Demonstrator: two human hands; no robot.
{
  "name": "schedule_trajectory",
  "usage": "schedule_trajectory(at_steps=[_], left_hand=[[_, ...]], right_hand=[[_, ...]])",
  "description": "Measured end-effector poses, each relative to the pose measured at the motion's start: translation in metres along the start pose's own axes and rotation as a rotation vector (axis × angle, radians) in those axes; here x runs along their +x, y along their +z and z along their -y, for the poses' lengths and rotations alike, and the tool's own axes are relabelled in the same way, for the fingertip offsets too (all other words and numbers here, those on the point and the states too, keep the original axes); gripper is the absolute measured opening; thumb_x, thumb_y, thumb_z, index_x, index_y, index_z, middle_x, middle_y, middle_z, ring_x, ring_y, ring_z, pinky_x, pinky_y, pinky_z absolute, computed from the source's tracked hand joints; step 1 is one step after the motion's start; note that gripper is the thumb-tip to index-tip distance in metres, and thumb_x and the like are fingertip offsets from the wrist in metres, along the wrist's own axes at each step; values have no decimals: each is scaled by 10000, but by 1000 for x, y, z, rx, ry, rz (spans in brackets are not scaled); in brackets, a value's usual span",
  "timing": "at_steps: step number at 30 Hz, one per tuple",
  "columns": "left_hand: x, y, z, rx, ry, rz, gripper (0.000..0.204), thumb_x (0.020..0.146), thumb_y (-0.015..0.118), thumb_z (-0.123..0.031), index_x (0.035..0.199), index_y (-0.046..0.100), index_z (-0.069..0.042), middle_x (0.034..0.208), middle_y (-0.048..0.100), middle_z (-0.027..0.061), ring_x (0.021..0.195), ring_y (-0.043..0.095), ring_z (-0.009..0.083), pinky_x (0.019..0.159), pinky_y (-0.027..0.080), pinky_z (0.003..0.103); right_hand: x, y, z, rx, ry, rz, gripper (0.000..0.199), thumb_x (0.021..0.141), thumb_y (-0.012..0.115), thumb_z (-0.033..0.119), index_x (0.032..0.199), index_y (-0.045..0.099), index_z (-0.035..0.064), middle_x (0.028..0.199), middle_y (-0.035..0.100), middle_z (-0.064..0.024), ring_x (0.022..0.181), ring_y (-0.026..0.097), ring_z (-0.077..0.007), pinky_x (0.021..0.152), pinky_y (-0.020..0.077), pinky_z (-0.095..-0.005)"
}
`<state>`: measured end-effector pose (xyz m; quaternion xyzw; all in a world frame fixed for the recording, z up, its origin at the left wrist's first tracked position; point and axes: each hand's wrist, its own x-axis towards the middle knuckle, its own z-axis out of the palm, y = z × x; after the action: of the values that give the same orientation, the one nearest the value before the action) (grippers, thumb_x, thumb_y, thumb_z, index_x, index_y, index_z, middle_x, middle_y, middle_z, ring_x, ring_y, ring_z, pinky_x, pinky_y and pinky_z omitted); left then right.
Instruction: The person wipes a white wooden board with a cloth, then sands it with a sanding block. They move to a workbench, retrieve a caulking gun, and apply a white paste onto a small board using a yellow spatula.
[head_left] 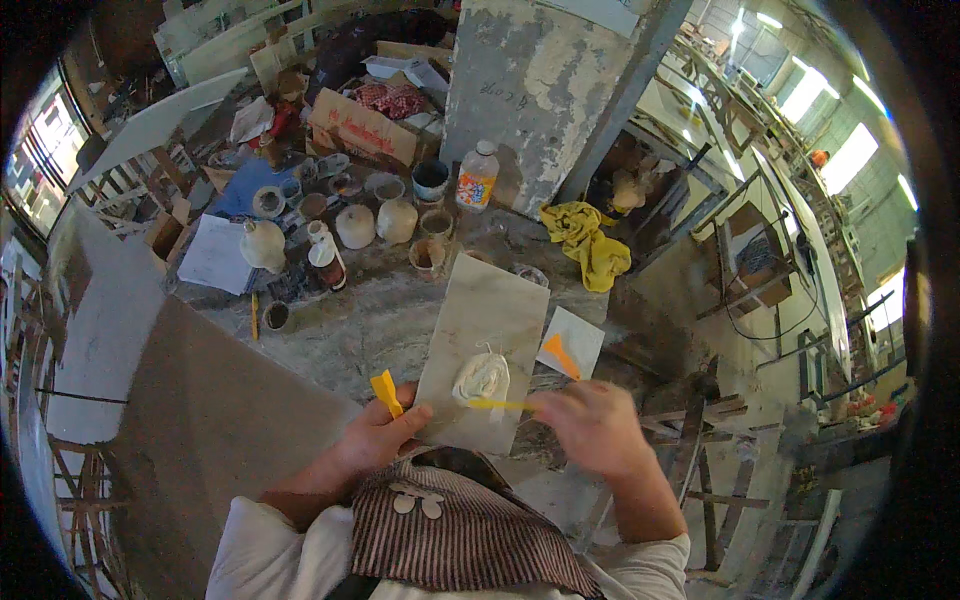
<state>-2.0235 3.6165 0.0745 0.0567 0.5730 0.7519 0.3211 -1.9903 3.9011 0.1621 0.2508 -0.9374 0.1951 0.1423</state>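
Note:
My left hand (385, 430) is closed on the left edge of a pale marbled flat slab (487, 300), and a yellow plastic scraper (385, 392) sticks up from the same grip. A mound of creamy white paste (482, 376) lies on the lower half of the slab. My right hand (595, 425) is closed round a thin yellow spatula (497, 404), whose tip reaches the lower edge of the paste. Just right of the slab, an orange scraper (562, 354) rests on a small white tile (585, 338).
Several jars, cups and round white containers (355, 227) crowd the stained worktable, beside a clear bottle (477, 177) with an orange label. A yellow cloth (587, 243) lies at the right. Behind stands a peeling pillar (540, 90); a large grey slab (230, 420) is at the left.

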Motion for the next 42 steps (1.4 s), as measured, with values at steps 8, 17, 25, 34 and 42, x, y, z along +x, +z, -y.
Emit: schedule_trajectory(at_steps=[8, 17, 25, 34, 42], left_hand=[[-5, 6, -9, 25, -68, -59, 273, 992, 518, -231, 1184, 556, -40, 843, 540, -31, 678, 458, 47, 559, 372, 212], [-10, 10, -21, 44, -40, -6, 266, 998, 509, -230, 1172, 562, -36, 796, 515, -48, 661, 442, 27, 541, 356, 210], [-13, 14, -18, -27, -10, -73, 286, 1000, 503, -230, 1206, 560, -39, 788, 528, -49, 606, 433, 30, 506, 344, 210], [-16, 0, -12, 23, -43, -16, 321, 982, 505, -197, 1257, 531, -33, 998, 603, 7, 832, 549, 74, 604, 441, 220], [-20, 4, -22, 97, -144, -111, 328, 979, 517, -214, 1259, 536, -44, 1004, 600, 9, 843, 551, 81, 630, 452, 225]], right_hand=[[-3, 3, -10, -15, -7, -45, 280, 719, 696, 42, 996, 670, 82, 729, 640, -57, 649, 630, -248, 578, 506, -349], [-6, 6, -17, -45, 100, -81, 287, 726, 641, 86, 1005, 688, 139, 808, 658, -37, 675, 634, -247, 575, 525, -366], [-10, 15, -21, -44, 130, -127, 272, 764, 639, 96, 1031, 686, 118, 815, 665, -45, 709, 644, -249, 593, 543, -381], [-13, 19, -7, -51, 91, -32, 221, 807, 665, 164, 1025, 687, 133, 803, 652, -70, 719, 648, -268, 594, 533, -384], [-11, 31, -10, -15, 12, -65, 229, 750, 629, 112, 970, 693, 131, 830, 670, -73, 711, 655, -256, 591, 541, -378]])
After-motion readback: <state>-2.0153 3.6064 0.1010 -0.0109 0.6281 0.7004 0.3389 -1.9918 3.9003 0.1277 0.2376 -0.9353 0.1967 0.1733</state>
